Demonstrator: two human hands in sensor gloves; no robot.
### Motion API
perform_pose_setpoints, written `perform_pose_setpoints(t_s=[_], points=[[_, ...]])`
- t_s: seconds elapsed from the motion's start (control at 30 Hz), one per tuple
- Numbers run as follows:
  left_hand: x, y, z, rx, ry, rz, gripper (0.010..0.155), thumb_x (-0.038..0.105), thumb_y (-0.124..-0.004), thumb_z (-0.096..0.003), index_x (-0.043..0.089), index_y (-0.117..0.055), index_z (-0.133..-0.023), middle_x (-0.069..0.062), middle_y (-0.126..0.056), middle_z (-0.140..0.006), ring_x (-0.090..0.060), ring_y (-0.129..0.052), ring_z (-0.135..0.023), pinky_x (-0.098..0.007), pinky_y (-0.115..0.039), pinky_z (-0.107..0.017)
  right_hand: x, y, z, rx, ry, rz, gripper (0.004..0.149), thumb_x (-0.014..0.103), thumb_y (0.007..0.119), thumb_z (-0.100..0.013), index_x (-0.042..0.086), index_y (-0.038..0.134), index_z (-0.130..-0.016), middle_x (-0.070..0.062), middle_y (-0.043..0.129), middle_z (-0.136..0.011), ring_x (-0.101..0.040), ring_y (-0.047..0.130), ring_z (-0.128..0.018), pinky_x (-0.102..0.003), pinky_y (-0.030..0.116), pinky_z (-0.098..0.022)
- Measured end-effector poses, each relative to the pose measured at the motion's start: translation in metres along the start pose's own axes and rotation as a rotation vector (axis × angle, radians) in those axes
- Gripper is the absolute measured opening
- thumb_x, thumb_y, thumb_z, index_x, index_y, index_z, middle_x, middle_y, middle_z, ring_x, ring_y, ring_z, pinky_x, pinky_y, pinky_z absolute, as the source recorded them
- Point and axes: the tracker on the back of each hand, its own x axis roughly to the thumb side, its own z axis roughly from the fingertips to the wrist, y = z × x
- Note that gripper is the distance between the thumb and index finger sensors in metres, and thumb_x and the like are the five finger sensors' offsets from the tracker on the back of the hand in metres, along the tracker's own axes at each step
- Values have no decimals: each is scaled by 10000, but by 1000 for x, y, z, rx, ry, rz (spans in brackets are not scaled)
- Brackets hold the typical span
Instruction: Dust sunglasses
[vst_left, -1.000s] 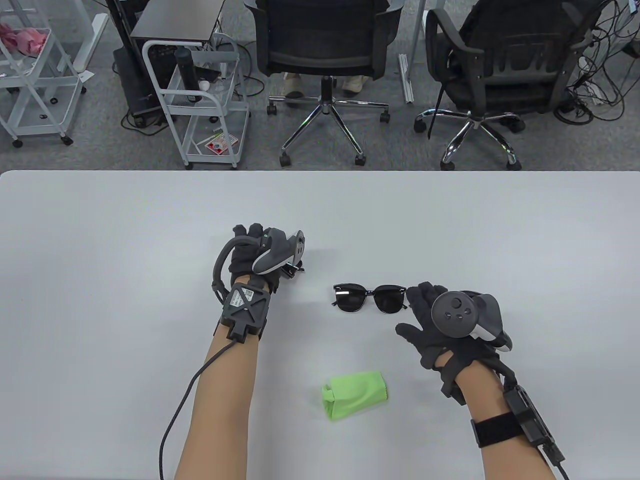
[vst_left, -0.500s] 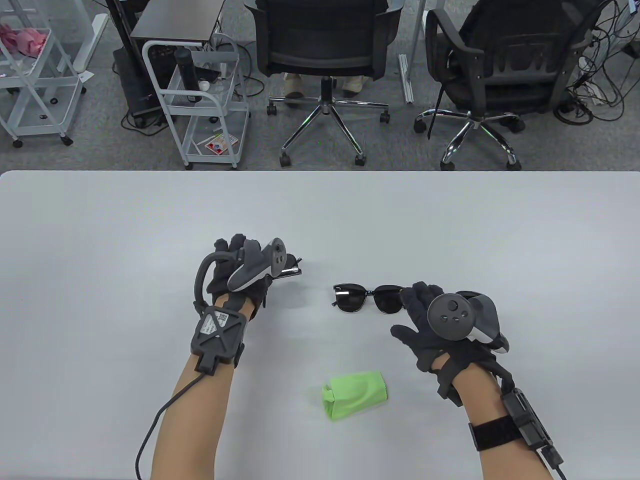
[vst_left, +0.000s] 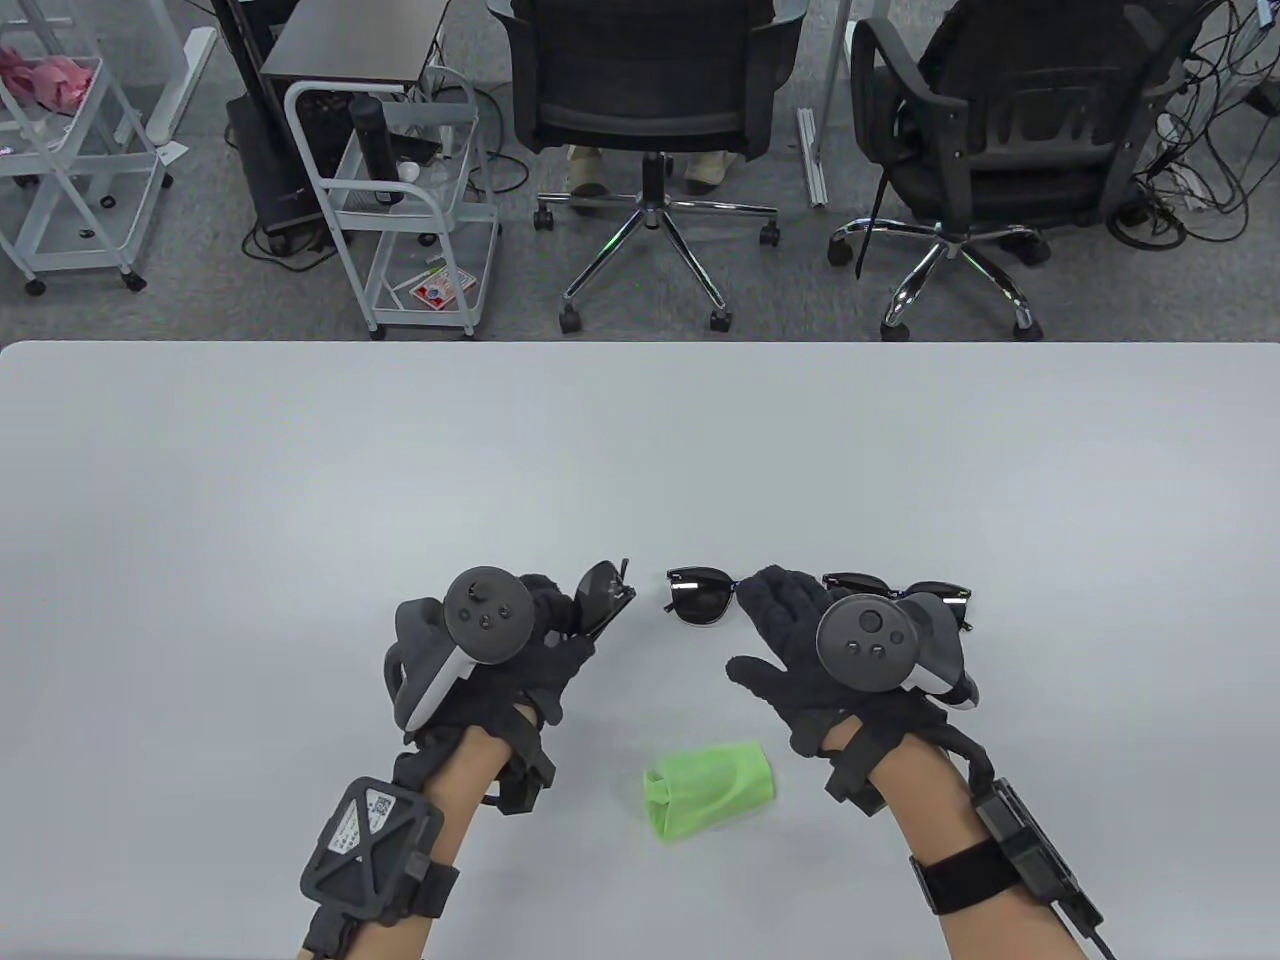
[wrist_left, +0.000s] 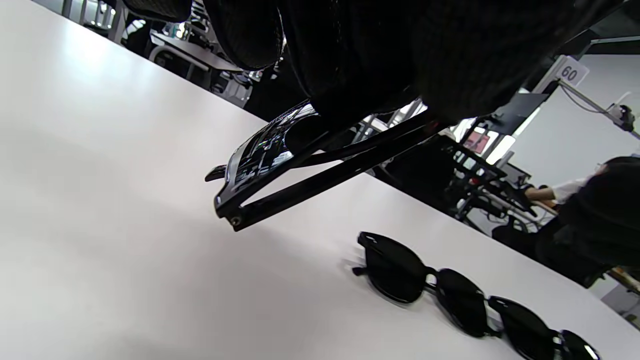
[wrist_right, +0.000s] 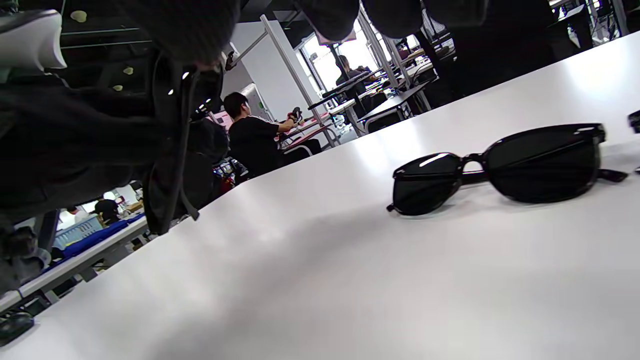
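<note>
Item 1, left hand: I read it as gripping one folded pair of sunglasses, fingers curled round the frame. In the left wrist view that held pair hangs clear above the table, temples closed.

Item 2, right hand: fingers extended and relaxed, holding nothing. It lies over the join between two further pairs on the table.

Item 3, middle pair: flat on the table, one lens showing left of the right hand's fingers, the other lens hidden beneath them. I cannot tell whether the fingers touch it.

Item 4, far-right pair: on the table, partly hidden behind the right hand's tracker.

Item 5, green cloth: bunched, near the table's front, between the two wrists, touched by neither hand.

Step in hand, by my judgement: a pair is picked up but not yet wiped; dusting proper has not begun.

Next move, as I judge it: my free right hand must draw back toward me, take up the cloth, and bring it to the held lenses while the left hand keeps the frame steady.

Room: the table lies broad and bare beyond the glasses and to both sides. All items sit well in from every edge; the cloth lies closest to the near one.
</note>
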Motion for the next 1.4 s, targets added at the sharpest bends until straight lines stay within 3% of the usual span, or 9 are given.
perform_pose_setpoints(t_s=[0.27,0.43,0.57,0.73,0.87,0.93,1.0,1.07,1.4], points=[[1,-18,-7,-70,21,209,543,573,-838,-354,346,-810,-846,83,-723,-1044,-274,-676,-1055,-574,-540,-751,28,1,-16,8,-32,-45,735,496,743,-494,38,574,-1044,-265,644,-1060,-546,683,-922,-737,461,-603],[-1,-38,-13,-201,20,383,543,578,-830,-368,356,-787,-861,82,-699,-1058,-275,-659,-1066,-576,-529,-759,31,0,-30,-39,86,-208,678,475,763,-492,48,660,-1009,-229,768,-1004,-505,808,-864,-713,545,-607],[2,-40,-14,-195,-20,337,545,583,-828,-366,366,-780,-864,109,-699,-1058,-263,-681,-1065,-572,-539,-763,27,11,-37,-62,160,-305,600,416,865,-450,57,791,-925,-178,924,-872,-433,957,-723,-669,637,-590],[4,-44,-16,-215,-58,298,557,583,-819,-370,381,-735,-882,110,-667,-1073,-243,-710,-1059,-564,-553,-767,24,20,-37,-128,141,-355,445,364,914,-412,111,918,-778,-90,1033,-699,-338,1043,-571,-630,709,-567],[5,-45,-15,-281,-126,305,803,616,-807,-368,358,-475,-1052,57,-447,-1157,-222,-730,-1059,-548,-559,-777,26,15,-35,-160,95,-363,430,369,901,-417,130,919,-773,-66,1034,-692,-315,1044,-570,-619,711,-579],[3,-46,-15,-314,-146,277,902,618,-815,-363,343,-356,-1090,59,-484,-1157,-226,-783,-1038,-548,-579,-771,26,14,-34,-162,69,-371,431,368,899,-417,135,914,-779,-59,1030,-700,-313,1041,-580,-619,709,-584],[3,-48,-16,-350,-170,273,879,620,-831,-349,338,-432,-1079,79,-636,-1110,-198,-877,-983,-523,-631,-758,26,15,-32,-163,66,-393,431,362,905,-410,126,922,-770,-66,1036,-687,-317,1044,-569,-623,708,-581],[4,-49,-16,-389,-194,277,857,630,-845,-333,347,-511,-1069,78,-679,-1088,-192,-918,-951,-515,-653,-750,24,15,-31,-155,56,-404,435,364,904,-408,123,923,-769,-61,1039,-683,-307,1050,-563,-622,712,-577],[6,-40,-12,-364,-247,290,839,643,-850,-308,359,-583,-1052,83,-699,-1061,-184,-939,-918,-510,-661,-750,6,22,-20,-141,64,-679,438,362,900,-417,154,900,-803,-34,1021,-732,-295,1034,-624,-632,689,-601]])
